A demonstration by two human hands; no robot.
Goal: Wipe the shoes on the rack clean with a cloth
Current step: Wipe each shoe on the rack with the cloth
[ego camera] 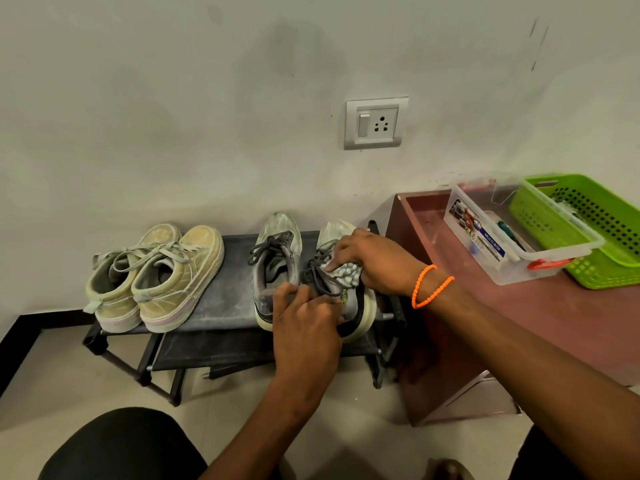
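Grey shoe (346, 299) steadied by left hand (304, 320), right hand (374, 261) pressing cloth (344, 273)

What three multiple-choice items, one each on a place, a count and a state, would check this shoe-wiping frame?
1. Where does the green basket stand?
A. On the reddish-brown table right of the rack
B. On the rack's lower shelf
C. On the floor under the socket

2. How many shoes are on the top shelf of the rack?
A. Two
B. Four
C. Six

3. What is the right hand doing?
A. Hanging idle
B. Gripping the basket
C. Pressing a cloth onto the rightmost grey shoe

Answers: 1 A, the basket sits on the table beside a clear plastic box. 2 B, a beige pair on the left and a grey pair on the right. 3 C, its fingers hold the bunched cloth against that shoe while the left hand steadies the heel.
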